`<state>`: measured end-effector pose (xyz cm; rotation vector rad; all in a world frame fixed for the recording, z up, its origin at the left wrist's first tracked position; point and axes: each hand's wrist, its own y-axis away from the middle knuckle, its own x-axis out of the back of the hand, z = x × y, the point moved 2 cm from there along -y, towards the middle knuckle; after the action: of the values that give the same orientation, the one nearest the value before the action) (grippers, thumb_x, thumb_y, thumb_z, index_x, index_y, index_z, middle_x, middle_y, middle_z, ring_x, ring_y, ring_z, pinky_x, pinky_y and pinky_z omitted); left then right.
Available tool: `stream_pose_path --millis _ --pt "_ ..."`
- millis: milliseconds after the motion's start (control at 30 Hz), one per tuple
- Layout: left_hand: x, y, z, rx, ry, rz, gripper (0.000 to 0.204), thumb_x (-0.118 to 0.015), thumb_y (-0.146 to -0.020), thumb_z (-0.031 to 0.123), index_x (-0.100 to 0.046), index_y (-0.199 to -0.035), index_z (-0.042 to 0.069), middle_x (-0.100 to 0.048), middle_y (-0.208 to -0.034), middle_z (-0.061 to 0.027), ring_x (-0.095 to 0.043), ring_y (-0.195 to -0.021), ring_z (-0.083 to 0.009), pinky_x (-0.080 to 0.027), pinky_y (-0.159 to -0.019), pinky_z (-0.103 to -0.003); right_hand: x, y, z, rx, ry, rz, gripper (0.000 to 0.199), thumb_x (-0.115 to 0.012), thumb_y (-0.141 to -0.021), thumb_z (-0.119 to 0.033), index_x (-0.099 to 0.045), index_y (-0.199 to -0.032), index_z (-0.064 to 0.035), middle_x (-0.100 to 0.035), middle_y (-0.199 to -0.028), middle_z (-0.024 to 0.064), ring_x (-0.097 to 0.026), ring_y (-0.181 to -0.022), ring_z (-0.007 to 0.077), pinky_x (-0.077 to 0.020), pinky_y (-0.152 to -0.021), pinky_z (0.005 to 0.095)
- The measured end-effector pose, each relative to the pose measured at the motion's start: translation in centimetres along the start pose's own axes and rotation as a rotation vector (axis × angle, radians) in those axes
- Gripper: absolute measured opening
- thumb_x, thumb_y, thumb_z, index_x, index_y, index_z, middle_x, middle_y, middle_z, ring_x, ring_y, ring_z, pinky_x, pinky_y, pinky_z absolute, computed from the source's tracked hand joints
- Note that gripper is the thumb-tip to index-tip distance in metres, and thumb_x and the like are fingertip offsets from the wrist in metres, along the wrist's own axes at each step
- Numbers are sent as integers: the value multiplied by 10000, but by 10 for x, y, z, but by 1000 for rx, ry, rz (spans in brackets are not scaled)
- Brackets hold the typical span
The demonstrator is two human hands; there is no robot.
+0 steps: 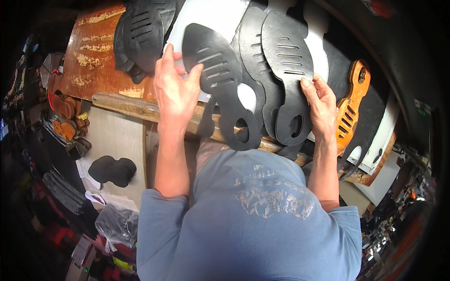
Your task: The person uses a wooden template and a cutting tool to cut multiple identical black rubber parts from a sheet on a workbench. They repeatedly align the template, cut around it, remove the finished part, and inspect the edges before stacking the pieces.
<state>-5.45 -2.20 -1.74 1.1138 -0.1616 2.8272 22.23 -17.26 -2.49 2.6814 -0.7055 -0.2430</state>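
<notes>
My left hand (176, 91) is at the left edge of a black, sole-shaped slotted piece (216, 65). Its thumb lies over that edge and the fingers go partly behind it. The piece leans over the table's front edge, its narrow end with a cut-out hole towards me. My right hand (322, 105) pinches a second black slotted piece (287, 47) at its narrow waist, thumb on top. Behind this one overlap more black pieces (251, 49), one with a textured surface. White sheet material (199, 16) shows beneath them.
At the right lies an orange slotted piece (349, 107) of similar shape. More black slotted pieces (140, 35) are stacked at the left on the worn brown tabletop (89, 47). A wooden rail (124, 104) runs along the front edge. Lower left are a dark curved pad (112, 171) and a plastic bag (117, 224).
</notes>
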Motion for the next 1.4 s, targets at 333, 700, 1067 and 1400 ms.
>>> stream_pose_path --millis 333,700,1067,1400 --pt "-4 1 -6 73 843 -66 194 -717 -1019 56 -696 -1200 -11 -715 -1072 -37 -634 -926 -57 -511 -848 -213 6 11 -4 123 -152 1 224 -675 -1060 -119 -672 -1262 -22 -735 -1019 1 -652 -862 42 -530 -804 206" --pt "-12 7 6 342 1502 -132 272 -558 -1114 138 -620 -1351 20 -714 -1280 -153 -713 -1145 -272 -610 -999 -432 10 45 -37 389 -358 -199 297 -655 -1046 -105 -636 -1328 -13 -750 -1164 66 -692 -999 88 -537 -890 227" --pt "-24 23 27 269 1502 -179 318 -526 -1126 151 -584 -1388 -19 -686 -1325 -193 -698 -1189 -303 -587 -1031 -480 -17 53 -49 464 -119 -142 320 -692 -1021 -27 -641 -1329 41 -739 -1200 99 -682 -1079 131 -527 -974 275" --pt "-30 35 50 237 1560 -192 378 -489 -1148 170 -562 -1462 -26 -693 -1330 -131 -710 -1131 -202 -600 -959 -329 -72 46 -61 832 854 -145 350 -732 -867 64 -688 -1214 55 -697 -926 171 -714 -750 304 -595 -671 380"
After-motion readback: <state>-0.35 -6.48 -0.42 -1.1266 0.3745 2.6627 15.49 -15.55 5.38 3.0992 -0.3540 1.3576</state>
